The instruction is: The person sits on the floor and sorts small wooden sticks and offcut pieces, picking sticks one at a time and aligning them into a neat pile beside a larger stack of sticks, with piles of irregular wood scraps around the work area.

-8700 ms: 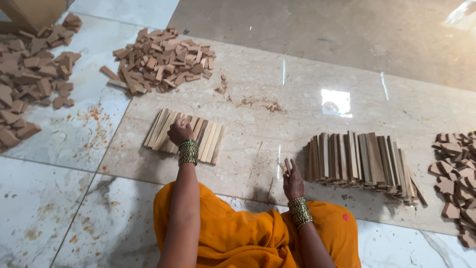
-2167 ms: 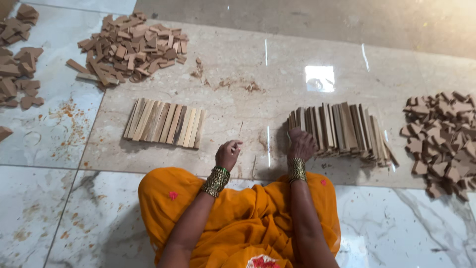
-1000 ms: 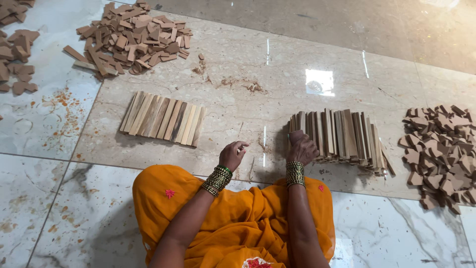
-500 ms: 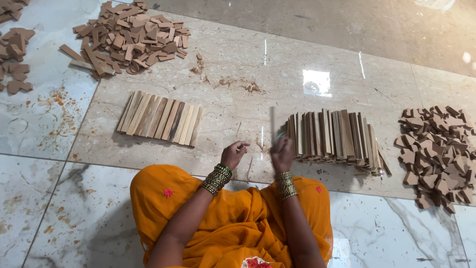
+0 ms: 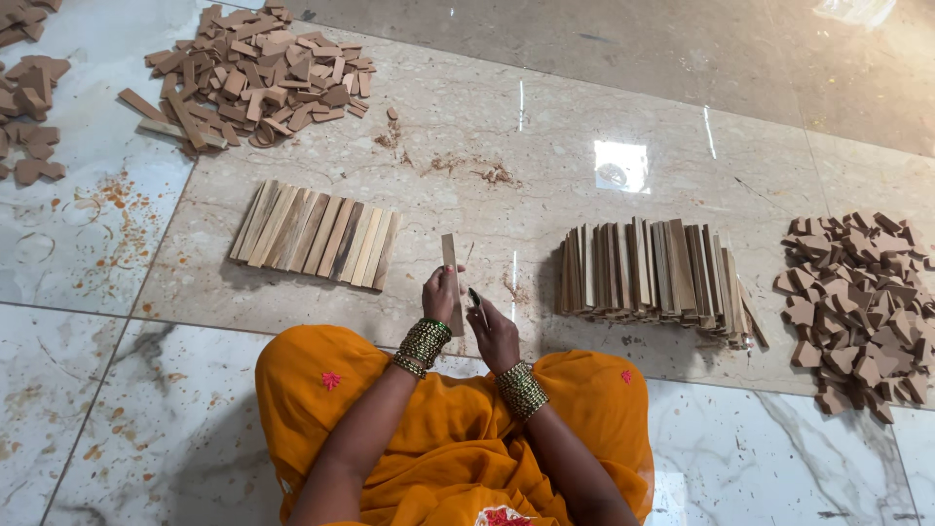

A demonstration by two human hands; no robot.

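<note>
seen from above, a person in orange sits on a marble floor. the left hand pinches a thin wooden slat upright just before the knees. the right hand is closed around a small dark tool beside it. a flat row of slats lies left, a standing stack of slats right.

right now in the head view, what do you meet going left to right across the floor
Small brown pile at the left edge → big pile of brown pieces → flat row of sticks → left hand holding one stick upright → right hand → packed stack of sticks → brown pile at the right.
</note>
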